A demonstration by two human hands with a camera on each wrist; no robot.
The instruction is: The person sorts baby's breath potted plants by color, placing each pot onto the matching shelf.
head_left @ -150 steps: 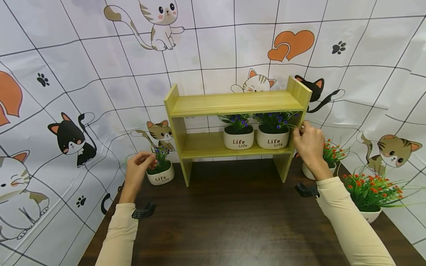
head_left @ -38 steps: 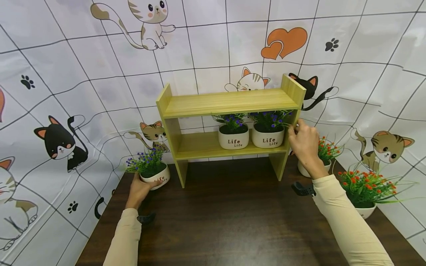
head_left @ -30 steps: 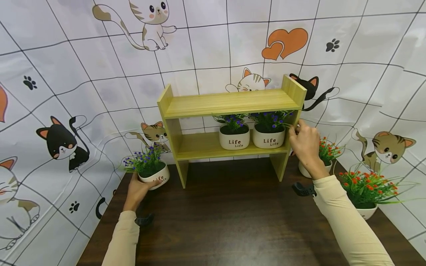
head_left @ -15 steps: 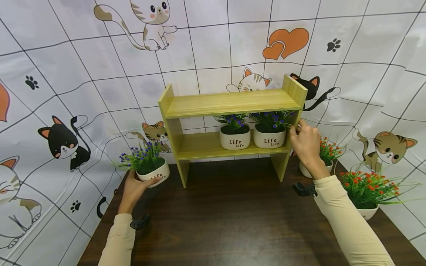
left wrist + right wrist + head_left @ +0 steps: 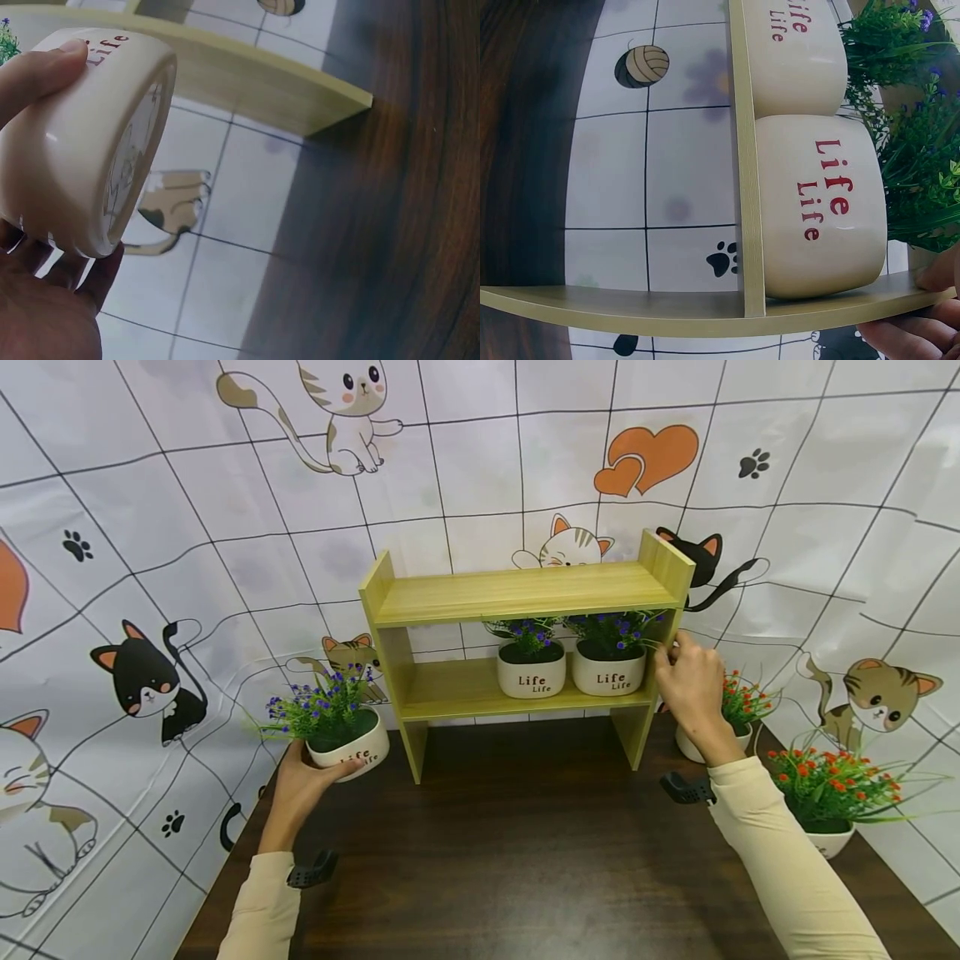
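Observation:
My left hand (image 5: 298,783) holds a white "Life" flowerpot (image 5: 366,745) with blue-purple flowers, tilted, left of the small wooden shelf (image 5: 517,593). In the left wrist view the thumb presses the front of the flowerpot (image 5: 75,142), the fingers curl round its opposite side, and its underside shows, clear of the table. My right hand (image 5: 692,687) grips the right side panel of the shelf; in the right wrist view the thumb and fingers lie on either side of the panel (image 5: 697,313). Two matching flowerpots stand side by side on the middle board, the right one (image 5: 817,202) next to that panel.
Two pots with orange-red flowers stand to the right, one (image 5: 738,710) partly behind my right hand, the other (image 5: 832,789) nearer the table's right edge. The dark wooden table (image 5: 510,852) meets walls covered in cat-print sheeting (image 5: 465,460).
My left hand, at first beside the flowerpot, has taken hold of it, then raised it off the table and tilted it. My right hand stays on the shelf's side panel.

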